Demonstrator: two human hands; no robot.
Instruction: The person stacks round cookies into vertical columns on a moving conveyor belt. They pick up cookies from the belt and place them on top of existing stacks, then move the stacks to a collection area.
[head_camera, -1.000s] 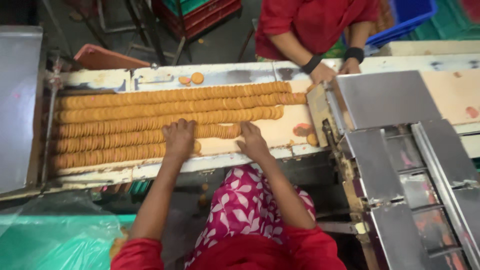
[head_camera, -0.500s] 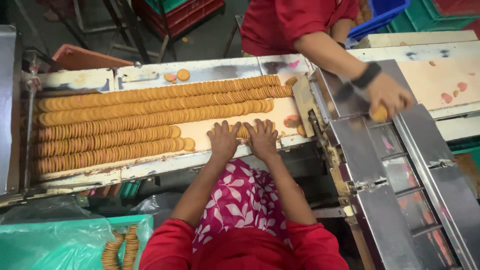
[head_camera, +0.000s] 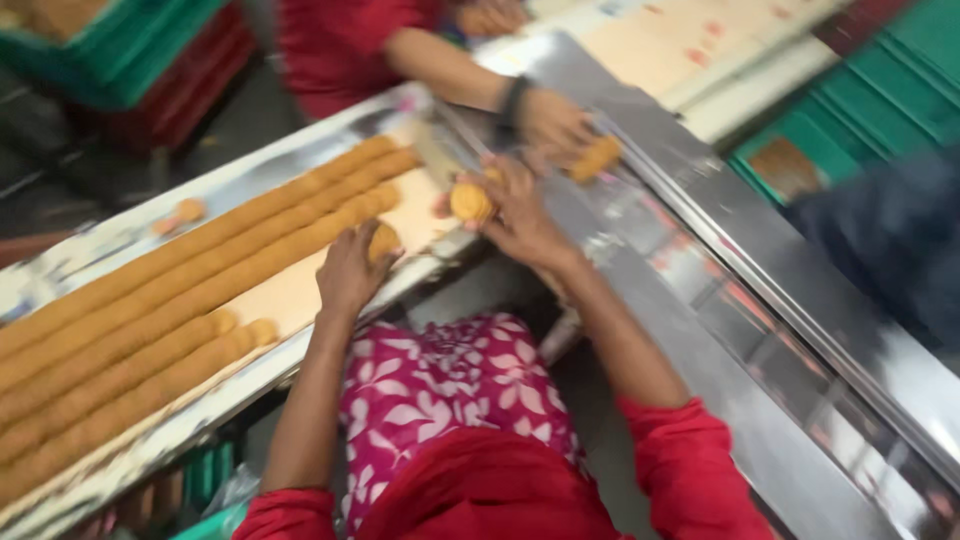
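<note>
Long rows of round golden biscuits (head_camera: 200, 270) lie on edge along a pale conveyor tray (head_camera: 290, 295). My left hand (head_camera: 348, 272) rests at the near end of a row, fingers closed around a short stack of biscuits (head_camera: 384, 240). My right hand (head_camera: 518, 215) is lifted at the tray's right end and grips another small stack of biscuits (head_camera: 470, 201). Both hands are blurred by motion.
A co-worker's hand (head_camera: 548, 118) with a dark wristband holds biscuits (head_camera: 596, 157) over a steel chute (head_camera: 720, 260) running to the right. Green crates (head_camera: 880, 110) stand at the far right and at the top left. Two loose biscuits (head_camera: 188, 210) lie on the tray's far rim.
The view has swung and tilted. My hands moved right along the tray and each closed on a short stack of biscuits; the right hand lifted its stack toward the chute.
</note>
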